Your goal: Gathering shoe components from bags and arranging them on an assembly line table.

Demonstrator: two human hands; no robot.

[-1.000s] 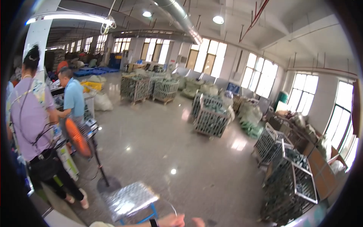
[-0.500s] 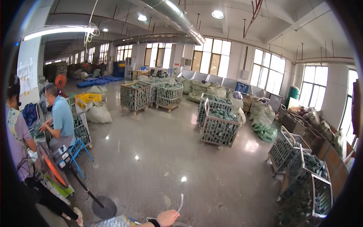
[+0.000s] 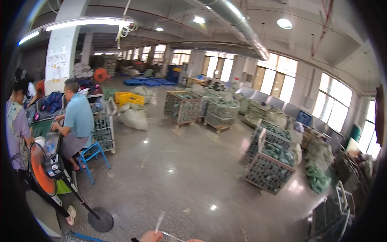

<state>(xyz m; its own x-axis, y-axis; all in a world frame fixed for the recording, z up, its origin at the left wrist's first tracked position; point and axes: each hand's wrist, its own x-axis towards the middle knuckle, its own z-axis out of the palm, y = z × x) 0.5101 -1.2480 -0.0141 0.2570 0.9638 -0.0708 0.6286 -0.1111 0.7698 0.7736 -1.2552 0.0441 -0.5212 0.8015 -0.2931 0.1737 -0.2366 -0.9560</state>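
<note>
At the bottom edge, my left hand [image 3: 151,236] pinches a thin white strip [image 3: 160,220], one end of which sticks up above the fingers. A dark band shows at the wrist. From this hand the strip runs rightward and down to my right hand [image 3: 195,240], of which only a sliver shows. Its fingers are mostly cut off by the frame, but the strip looks stretched between the two hands.
A pedestal fan [image 3: 44,171] with a round base [image 3: 100,220] stands at left, near two people [image 3: 76,117] [image 3: 18,125] at a worktable. A blue stool [image 3: 94,155] is beside them. Wheeled crates [image 3: 270,173] of greenish pieces, sacks [image 3: 133,117] and a yellow crate [image 3: 129,98] stand farther off.
My view has swung left, so the room's contents sit farther right. My left hand is lower in the picture, and part of my right hand has come into sight with the strip between them.
</note>
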